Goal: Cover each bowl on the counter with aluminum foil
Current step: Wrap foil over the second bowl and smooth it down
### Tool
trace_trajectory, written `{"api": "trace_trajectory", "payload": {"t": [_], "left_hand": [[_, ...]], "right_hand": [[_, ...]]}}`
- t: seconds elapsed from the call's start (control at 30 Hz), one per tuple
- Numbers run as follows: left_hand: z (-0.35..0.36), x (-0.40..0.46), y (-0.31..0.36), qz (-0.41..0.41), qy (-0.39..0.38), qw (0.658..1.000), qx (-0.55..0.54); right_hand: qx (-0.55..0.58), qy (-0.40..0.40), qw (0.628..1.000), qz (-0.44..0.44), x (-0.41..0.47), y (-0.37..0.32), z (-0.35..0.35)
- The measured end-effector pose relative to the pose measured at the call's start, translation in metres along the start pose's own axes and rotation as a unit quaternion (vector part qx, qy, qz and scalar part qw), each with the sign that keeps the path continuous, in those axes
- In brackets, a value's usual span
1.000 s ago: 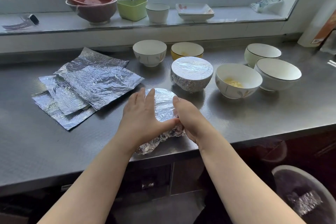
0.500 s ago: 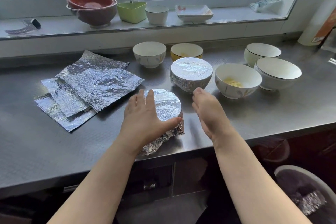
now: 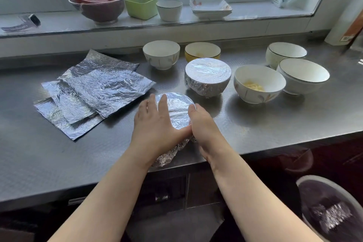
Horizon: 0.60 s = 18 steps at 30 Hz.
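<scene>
Left hand (image 3: 155, 124) flat on the foil-covered bowl (image 3: 177, 108) at the desk (image 3: 275, 124) front edge, fingers straight, right hand (image 3: 204, 124) cupping its side, foil sheets (image 3: 94, 92) lying left, uncovered bowls behind

Your left hand (image 3: 155, 125) and right hand (image 3: 204, 125) hide most of the near foil-wrapped bowl (image 3: 176, 108), so you cannot see your right fingers. The bin (image 3: 332, 212) is blurred and cut off at the lower right corner.
</scene>
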<state>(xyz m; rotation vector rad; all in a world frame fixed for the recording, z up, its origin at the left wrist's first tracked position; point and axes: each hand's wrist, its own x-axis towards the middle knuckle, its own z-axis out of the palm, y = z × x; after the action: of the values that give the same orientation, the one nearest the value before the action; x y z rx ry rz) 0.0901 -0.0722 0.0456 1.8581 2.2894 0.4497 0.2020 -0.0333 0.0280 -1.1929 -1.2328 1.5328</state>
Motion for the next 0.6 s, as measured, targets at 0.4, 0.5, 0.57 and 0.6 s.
{"api": "trace_trajectory", "payload": {"t": [0.4,0.5,0.57,0.6], "left_hand": [[-0.024,-0.010,-0.025,0.046,-0.066,0.981,-0.174],[-0.022,-0.026,-0.027,0.042,-0.001,0.971,-0.237],[-0.013,-0.032,-0.034,0.017,0.023,0.958,-0.285],[-0.011,-0.032,-0.037,0.002,0.031,0.947,-0.320]], "right_hand": [[0.052,-0.031,0.994,0.095,0.024,-0.006,-0.014],[0.030,-0.078,0.991,0.104,0.028,-0.015,-0.017],[0.017,-0.095,0.990,0.105,0.031,-0.018,-0.019],[0.015,-0.103,0.989,0.104,0.034,-0.018,-0.021]]}}
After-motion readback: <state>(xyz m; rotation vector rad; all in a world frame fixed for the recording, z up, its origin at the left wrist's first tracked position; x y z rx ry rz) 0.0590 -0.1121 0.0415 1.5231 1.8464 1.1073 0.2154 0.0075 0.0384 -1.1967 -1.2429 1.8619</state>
